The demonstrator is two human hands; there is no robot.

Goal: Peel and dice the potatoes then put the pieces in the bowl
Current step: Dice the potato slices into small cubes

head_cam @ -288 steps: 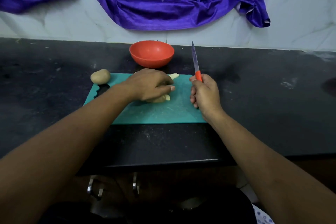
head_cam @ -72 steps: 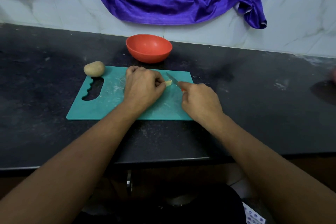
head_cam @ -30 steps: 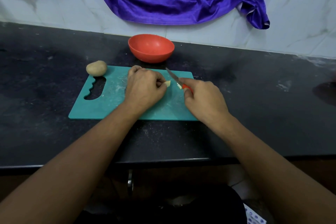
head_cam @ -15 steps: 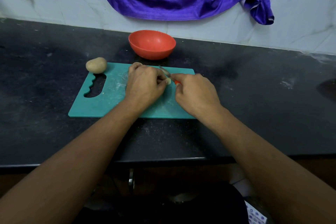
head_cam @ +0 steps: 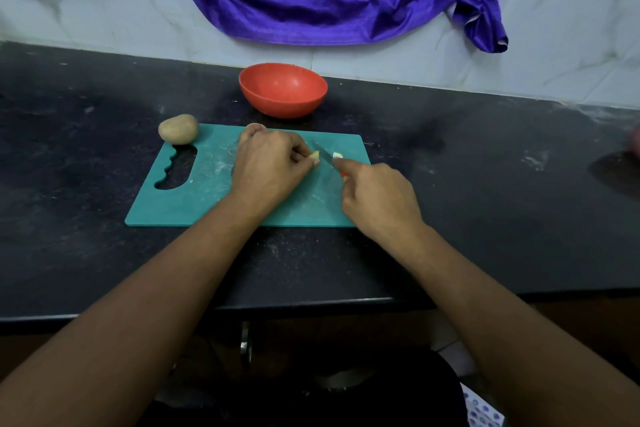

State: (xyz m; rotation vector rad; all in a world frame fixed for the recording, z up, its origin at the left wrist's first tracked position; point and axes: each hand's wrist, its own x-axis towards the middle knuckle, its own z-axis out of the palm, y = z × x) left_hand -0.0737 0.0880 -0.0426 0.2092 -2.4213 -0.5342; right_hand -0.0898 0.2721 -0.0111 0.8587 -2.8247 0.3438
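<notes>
left grip [head_cam: 270,166], fingers curled, pinches the peeled potato piece [head_cam: 314,157] on the teal board [head_cam: 207,191] at mid-frame. just right of it, the knife [head_cam: 325,160] blade meets the piece. further right, the right grip [head_cam: 377,201] is wrapped round the orange handle. best to tuck the fingertips back, slice straight down, and keep the cuts evenly spaced.

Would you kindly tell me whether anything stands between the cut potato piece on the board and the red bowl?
Nothing visible does. The cut piece lies on the teal board beside the knife blade, and only bare board and counter separate it from the red bowl beyond the board's far edge.
</notes>
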